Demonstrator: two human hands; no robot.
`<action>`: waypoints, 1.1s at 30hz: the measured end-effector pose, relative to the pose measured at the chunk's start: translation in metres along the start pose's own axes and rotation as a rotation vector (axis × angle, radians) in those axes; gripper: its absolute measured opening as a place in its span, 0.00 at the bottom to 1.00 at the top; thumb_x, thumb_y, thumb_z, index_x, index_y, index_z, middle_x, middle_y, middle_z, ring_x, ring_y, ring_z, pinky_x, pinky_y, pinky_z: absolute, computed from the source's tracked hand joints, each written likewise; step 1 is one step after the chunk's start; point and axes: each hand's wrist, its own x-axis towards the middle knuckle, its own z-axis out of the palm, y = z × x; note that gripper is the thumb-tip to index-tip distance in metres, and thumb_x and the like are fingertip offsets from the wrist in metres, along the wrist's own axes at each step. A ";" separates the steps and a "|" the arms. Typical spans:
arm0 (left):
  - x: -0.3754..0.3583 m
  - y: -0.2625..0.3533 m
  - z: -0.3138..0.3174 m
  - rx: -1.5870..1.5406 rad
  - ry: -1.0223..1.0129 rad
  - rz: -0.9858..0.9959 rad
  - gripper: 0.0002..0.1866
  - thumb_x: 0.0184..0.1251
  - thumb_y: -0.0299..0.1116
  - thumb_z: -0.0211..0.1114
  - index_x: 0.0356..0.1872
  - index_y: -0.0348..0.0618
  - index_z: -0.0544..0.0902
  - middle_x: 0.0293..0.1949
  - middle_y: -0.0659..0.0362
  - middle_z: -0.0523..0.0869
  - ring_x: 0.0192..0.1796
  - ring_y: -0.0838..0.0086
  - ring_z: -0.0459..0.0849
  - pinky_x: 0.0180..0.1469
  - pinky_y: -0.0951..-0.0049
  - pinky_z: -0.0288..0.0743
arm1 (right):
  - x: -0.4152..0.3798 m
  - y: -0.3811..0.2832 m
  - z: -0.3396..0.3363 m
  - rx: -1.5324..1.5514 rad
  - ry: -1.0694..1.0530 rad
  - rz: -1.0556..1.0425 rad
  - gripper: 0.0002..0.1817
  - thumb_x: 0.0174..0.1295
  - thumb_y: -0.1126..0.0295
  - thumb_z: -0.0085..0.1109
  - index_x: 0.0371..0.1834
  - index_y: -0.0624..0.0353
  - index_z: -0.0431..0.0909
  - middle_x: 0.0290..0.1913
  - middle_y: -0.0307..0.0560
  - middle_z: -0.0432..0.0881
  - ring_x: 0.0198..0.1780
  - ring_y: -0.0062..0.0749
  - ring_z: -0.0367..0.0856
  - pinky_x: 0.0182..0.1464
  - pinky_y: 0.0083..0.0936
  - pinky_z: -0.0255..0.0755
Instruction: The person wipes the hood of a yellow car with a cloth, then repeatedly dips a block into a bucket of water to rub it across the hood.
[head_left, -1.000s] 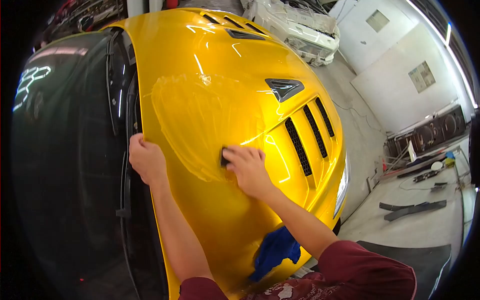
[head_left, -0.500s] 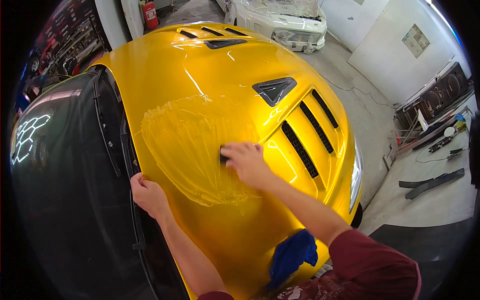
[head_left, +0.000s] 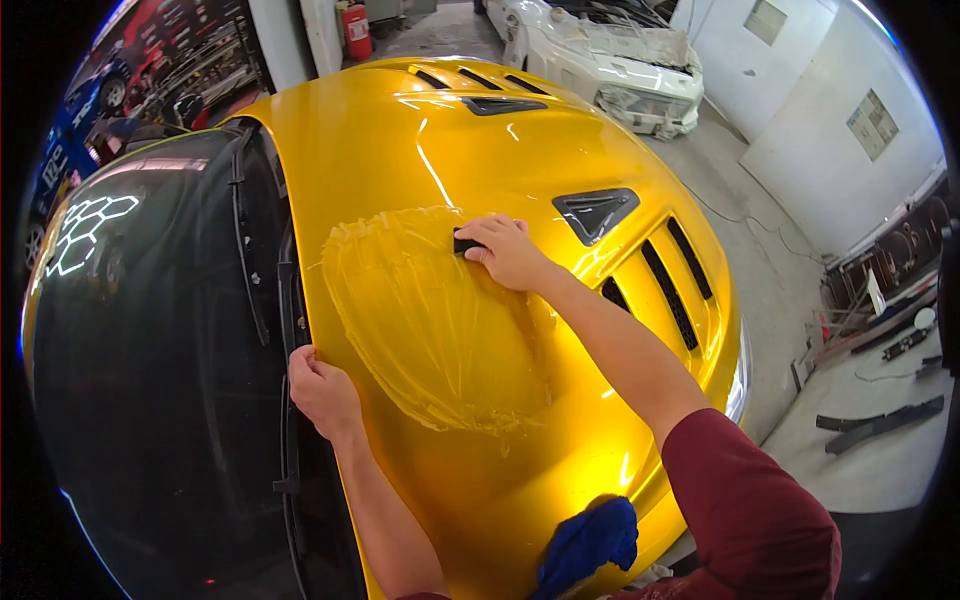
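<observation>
My right hand [head_left: 508, 253] grips a small black applicator pad [head_left: 465, 242] and presses it on the far right edge of a smeared patch. This patch [head_left: 420, 320] is a streaky, translucent film with ridged edges on the glossy yellow hood [head_left: 480, 470]. At the hood's rear edge, beside the windshield [head_left: 150, 370], my left hand [head_left: 325, 395] is closed with fingers curled together. Whatever its fingertips may hold is hidden. A crumpled blue cloth [head_left: 590, 545] lies on the near side of the hood.
Dark triangular vents [head_left: 597, 215] and slotted vents [head_left: 668, 295] break the hood's surface. A wiper arm [head_left: 285, 400] runs along the windshield. Beyond stand a white car front [head_left: 650, 85] and a red fire extinguisher [head_left: 356, 32]. Black strips [head_left: 880, 425] lie at the right.
My right hand has slid the pad away from me, from inside the patch to its far edge. The left hand stays at the hood's rear edge. The whole view has shifted slightly.
</observation>
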 end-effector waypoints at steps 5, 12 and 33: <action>0.000 -0.002 0.002 -0.003 0.011 0.032 0.09 0.73 0.21 0.55 0.45 0.35 0.83 0.43 0.46 0.89 0.47 0.48 0.87 0.51 0.56 0.80 | -0.061 -0.018 -0.018 0.005 -0.042 -0.099 0.19 0.70 0.63 0.63 0.63 0.43 0.80 0.64 0.37 0.82 0.63 0.42 0.75 0.67 0.44 0.58; -0.001 -0.001 0.001 0.017 0.024 0.042 0.09 0.72 0.20 0.55 0.46 0.34 0.83 0.45 0.45 0.88 0.48 0.48 0.87 0.51 0.56 0.80 | 0.042 0.017 0.002 0.036 -0.059 -0.103 0.18 0.70 0.64 0.63 0.62 0.44 0.80 0.63 0.37 0.82 0.63 0.41 0.75 0.68 0.44 0.59; -0.006 0.010 -0.004 0.085 0.004 -0.012 0.11 0.74 0.23 0.55 0.52 0.36 0.82 0.52 0.47 0.86 0.51 0.46 0.87 0.53 0.54 0.83 | 0.045 -0.009 0.011 0.091 -0.200 -0.346 0.17 0.69 0.68 0.63 0.60 0.48 0.81 0.63 0.40 0.83 0.63 0.44 0.76 0.69 0.43 0.60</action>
